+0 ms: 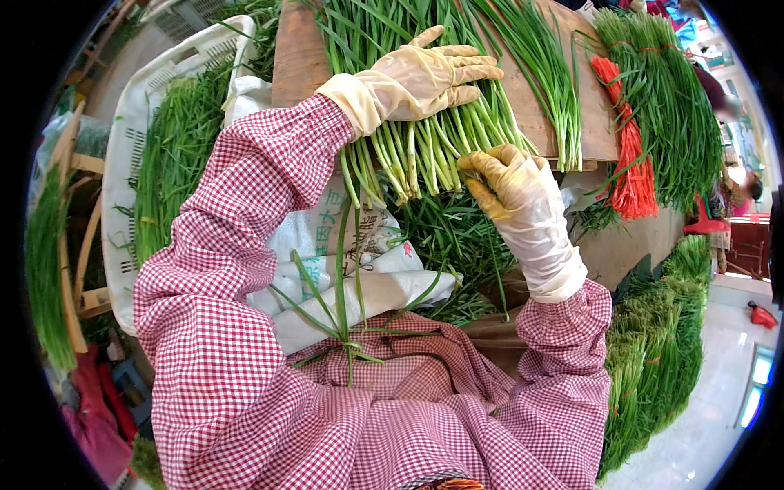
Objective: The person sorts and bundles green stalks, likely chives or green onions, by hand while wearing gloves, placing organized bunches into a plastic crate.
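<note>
My left hand (412,82), in a pale rubber glove, lies flat with its fingers stretched out across a spread of garlic chives (412,155) on the wooden board. The white stem ends point toward me and hang over the near edge. At the right side of those stems, my right hand (518,184), gloved too, has its fingers bent in a pinch at the stem ends. What exactly sits between its fingertips is partly hidden. A smaller row of garlic chives (563,122) lies apart on the board to the right.
Red ties (629,155) hang beside a bundle of chives (670,106) at the board's (600,135) right. A white crate (121,196) holding greens stands left. Loose leaves (453,237) and a white sack (314,237) lie below the board. More bundles (661,343) are stacked at lower right.
</note>
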Available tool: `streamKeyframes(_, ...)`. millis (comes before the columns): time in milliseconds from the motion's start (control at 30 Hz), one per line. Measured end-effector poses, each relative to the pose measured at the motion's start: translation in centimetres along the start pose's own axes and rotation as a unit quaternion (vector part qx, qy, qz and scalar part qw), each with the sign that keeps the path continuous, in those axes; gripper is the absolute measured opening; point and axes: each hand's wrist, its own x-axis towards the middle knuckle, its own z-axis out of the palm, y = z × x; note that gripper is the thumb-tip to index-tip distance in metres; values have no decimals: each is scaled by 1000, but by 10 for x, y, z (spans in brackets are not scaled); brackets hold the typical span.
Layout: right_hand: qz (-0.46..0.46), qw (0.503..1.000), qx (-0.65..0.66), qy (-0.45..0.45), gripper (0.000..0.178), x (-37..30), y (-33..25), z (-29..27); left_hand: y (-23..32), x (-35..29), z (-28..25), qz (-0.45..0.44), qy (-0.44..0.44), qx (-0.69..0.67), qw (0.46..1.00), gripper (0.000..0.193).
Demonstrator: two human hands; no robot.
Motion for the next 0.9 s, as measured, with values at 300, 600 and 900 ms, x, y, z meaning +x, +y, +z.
streamKeyframes(300, -48, 995, -34, 79, 12, -1, -5, 10, -7, -5, -2, 25, 5, -18, 1000, 48)
streamKeyframes(600, 64, 738, 650, 167, 22, -98, 5, -67, -9, -11, -6, 30, 21, -39, 999, 49)
streamKeyframes(900, 297, 949, 66, -80, 23, -111, 17, -28, 0, -9, -29, 1, 49, -15, 999, 59)
